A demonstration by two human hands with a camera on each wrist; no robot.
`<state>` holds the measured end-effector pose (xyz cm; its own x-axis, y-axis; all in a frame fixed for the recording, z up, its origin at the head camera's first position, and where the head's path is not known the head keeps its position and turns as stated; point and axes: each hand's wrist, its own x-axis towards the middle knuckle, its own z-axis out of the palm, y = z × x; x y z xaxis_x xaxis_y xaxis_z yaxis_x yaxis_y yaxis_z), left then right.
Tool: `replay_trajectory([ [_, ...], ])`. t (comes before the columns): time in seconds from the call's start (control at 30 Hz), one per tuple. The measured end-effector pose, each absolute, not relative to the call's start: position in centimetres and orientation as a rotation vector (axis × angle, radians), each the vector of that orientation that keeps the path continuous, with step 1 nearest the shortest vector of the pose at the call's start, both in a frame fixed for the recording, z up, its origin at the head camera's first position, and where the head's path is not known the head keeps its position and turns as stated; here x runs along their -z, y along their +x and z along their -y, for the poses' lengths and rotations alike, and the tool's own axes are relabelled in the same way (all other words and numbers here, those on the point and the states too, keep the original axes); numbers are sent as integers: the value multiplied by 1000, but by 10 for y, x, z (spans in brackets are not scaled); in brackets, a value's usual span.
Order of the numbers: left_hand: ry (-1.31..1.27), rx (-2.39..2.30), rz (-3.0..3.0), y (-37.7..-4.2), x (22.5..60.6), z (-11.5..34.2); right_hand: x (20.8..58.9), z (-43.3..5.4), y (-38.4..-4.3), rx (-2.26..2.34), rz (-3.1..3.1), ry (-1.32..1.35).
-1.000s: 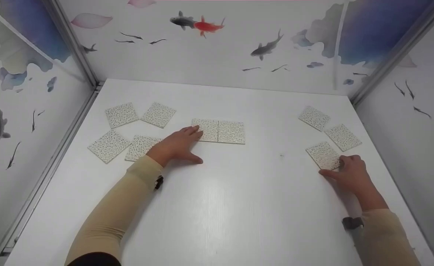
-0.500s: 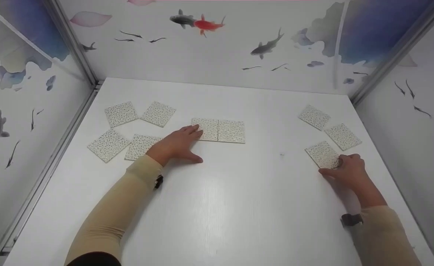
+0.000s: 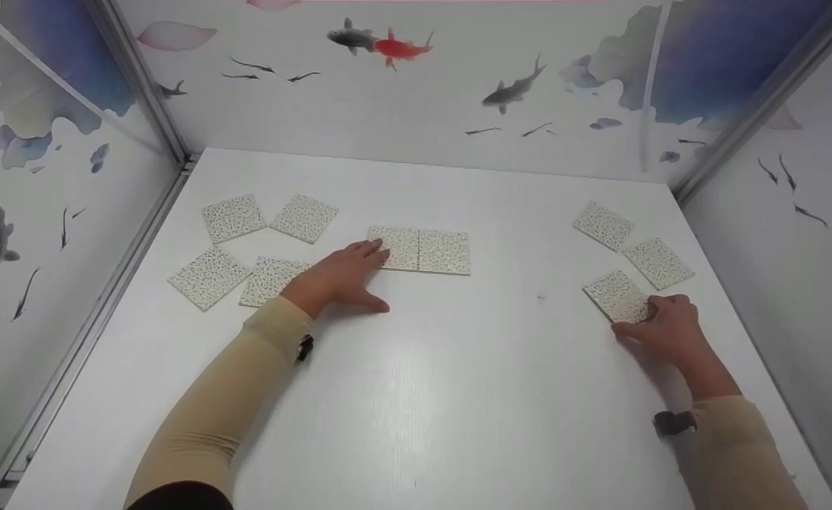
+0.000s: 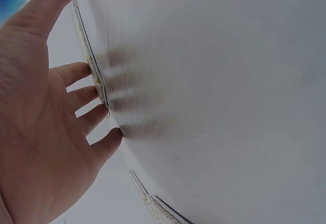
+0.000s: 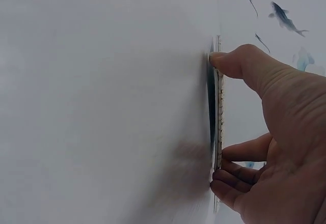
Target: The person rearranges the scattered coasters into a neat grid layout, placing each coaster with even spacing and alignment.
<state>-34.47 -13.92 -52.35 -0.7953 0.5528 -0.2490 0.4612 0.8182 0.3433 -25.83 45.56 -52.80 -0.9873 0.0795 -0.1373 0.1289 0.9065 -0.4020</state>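
Flat square tiles with a pale, dark-speckled face lie about the white table. My left hand (image 3: 338,278) reaches over the left tile (image 3: 403,249) of a side-by-side pair, its spread fingertips touching the left part. The other tile (image 3: 445,253) of the pair adjoins it on the right. On the right, my right hand (image 3: 667,327) pinches a tile (image 3: 612,293) between the thumb at its near edge and fingers at its right side. The right wrist view shows this tile (image 5: 220,102) edge-on, a dark shadow under it; fingertips hide its right corner.
Two more tiles lie behind the right hand, one farther back (image 3: 602,226) and one nearer (image 3: 658,263). Several others are spread at the left, including one (image 3: 274,280) partly covered by the left hand. Printed walls (image 3: 416,120) enclose the table's (image 3: 416,397) back and sides.
The tile in my right hand has shifted slightly left, and a darker line shows along its near-left edge. The left hand and the other tiles have stayed in place.
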Motion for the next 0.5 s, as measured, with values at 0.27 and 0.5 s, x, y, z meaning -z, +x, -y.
replay_trajectory([
  [0.27, 773, -402, -2658, -344, 521, 139, 527, -453, -264, 702, -2963, 60],
  [0.5, 770, -384, -2659, -343, 519, 137, 526, -448, -274, 838, -2987, -60],
])
